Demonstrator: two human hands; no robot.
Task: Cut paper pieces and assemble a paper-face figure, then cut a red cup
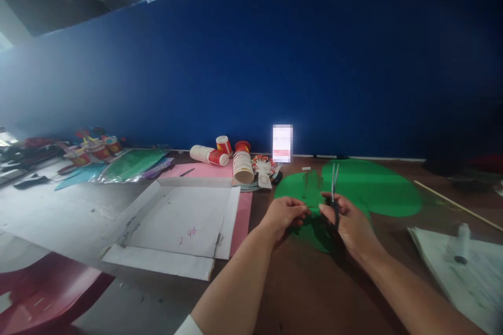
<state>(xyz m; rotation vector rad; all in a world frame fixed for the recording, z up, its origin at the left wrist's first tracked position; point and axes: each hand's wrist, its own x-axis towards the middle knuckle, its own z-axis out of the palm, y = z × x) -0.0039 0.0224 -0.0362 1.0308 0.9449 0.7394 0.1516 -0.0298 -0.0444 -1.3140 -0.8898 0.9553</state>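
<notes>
My left hand (286, 214) is closed in a pinch at the lower edge of a small green paper piece (313, 191). My right hand (349, 222) is closed around dark-handled scissors (335, 188), whose blades point up and away from me. The thumb and a finger of that hand reach toward the paper's right edge; whether they touch it I cannot tell. Beneath and behind both hands lies a large green paper shape with rounded lobes (373, 191), flat on the brown table (298, 293).
Left of my hands lies a white box lid (168, 220) over pink paper (241, 220). Paper cups (242, 167) and a lit phone screen (283, 142) are along the blue partition (251, 73). A stick (456, 204) and a paper stack (467, 272) lie right.
</notes>
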